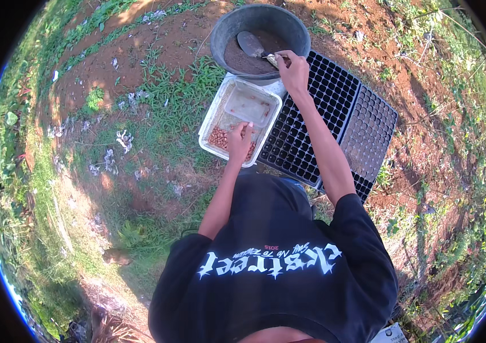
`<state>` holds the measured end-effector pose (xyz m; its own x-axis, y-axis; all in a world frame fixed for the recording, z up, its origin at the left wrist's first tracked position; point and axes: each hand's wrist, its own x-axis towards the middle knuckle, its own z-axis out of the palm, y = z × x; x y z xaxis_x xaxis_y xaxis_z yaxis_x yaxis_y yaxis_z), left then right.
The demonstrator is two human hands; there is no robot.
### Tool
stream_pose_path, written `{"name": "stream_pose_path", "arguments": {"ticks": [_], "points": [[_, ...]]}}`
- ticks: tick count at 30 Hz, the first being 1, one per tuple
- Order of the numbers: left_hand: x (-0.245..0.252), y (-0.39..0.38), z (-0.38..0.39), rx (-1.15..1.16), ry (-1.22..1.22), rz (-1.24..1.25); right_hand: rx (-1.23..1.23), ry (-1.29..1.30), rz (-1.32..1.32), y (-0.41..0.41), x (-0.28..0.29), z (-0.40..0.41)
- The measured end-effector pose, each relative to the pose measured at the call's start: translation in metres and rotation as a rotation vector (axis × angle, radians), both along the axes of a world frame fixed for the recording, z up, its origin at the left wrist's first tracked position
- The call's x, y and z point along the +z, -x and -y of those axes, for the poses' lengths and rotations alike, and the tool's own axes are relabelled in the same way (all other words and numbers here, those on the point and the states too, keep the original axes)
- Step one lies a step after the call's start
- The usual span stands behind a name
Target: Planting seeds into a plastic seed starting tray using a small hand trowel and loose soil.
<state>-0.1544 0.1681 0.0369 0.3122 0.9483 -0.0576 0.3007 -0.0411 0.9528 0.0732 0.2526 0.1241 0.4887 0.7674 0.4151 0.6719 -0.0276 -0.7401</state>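
Observation:
My right hand (293, 70) grips the handle of a trowel (251, 44), whose blade rests on the dark soil (243, 61) in a round basin (218, 45). Over the reddish seeds (218, 138) in a white plastic basket (203, 139) is my left hand (240, 136), with thumb and fingertips close together; whether they pinch a seed is too small to tell. A clear plastic container (245, 102) with a few seeds lies in the basket's far part. Beside the basket, partly behind my right forearm, is a black seedling tray (292, 141) with cells that look unfilled.
A second seedling tray (365, 128), mostly filled with soil, adjoins the first on the right. Grass (161, 107), bare reddish soil and dry leaf litter (125, 140) surround the trays and basket. A printed bag or sheet (390, 334) lies at the bottom right.

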Motion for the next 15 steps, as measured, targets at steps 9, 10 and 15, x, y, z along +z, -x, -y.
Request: {"name": "stream_pose_path", "arguments": {"ticks": [9,10,15], "points": [[-0.019,0.034,-0.02,0.019,-0.003,-0.053,0.065,0.748,0.371,-0.007,-0.032,-0.069],[-0.018,0.036,-0.02,0.004,0.067,-0.049,0.131,0.891,0.369,-0.012,-0.034,-0.075],[-0.026,0.042,-0.026,-0.046,0.054,-0.018,0.012,0.968,0.354,-0.017,-0.042,-0.086]]}}
